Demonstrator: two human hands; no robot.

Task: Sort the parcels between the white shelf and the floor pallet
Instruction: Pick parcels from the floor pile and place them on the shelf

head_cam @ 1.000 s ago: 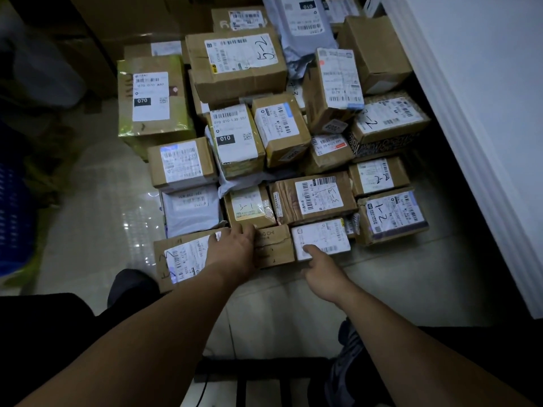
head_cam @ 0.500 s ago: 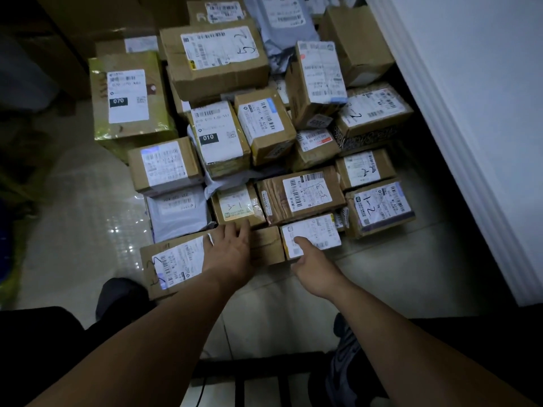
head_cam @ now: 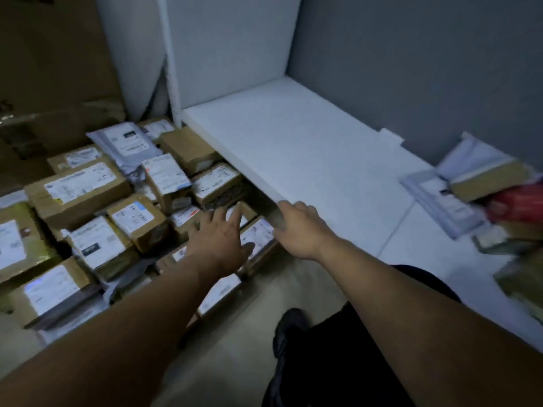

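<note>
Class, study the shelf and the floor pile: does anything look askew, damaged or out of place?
Yes. On the white shelf, the parcels at the right end lie in a loose, crooked heap. The floor parcels sit tilted and overlapping, including a grey mailer bag. The picture is too blurred to show damage.

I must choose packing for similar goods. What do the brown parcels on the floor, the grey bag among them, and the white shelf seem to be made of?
Brown parcels: likely corrugated cardboard, matte, with taped seams and paper labels. Grey bag: probably thin plastic film, wrinkled, slightly glossy. White shelf: smooth, matte white board, perhaps laminate or painted; blur leaves it open.
</note>
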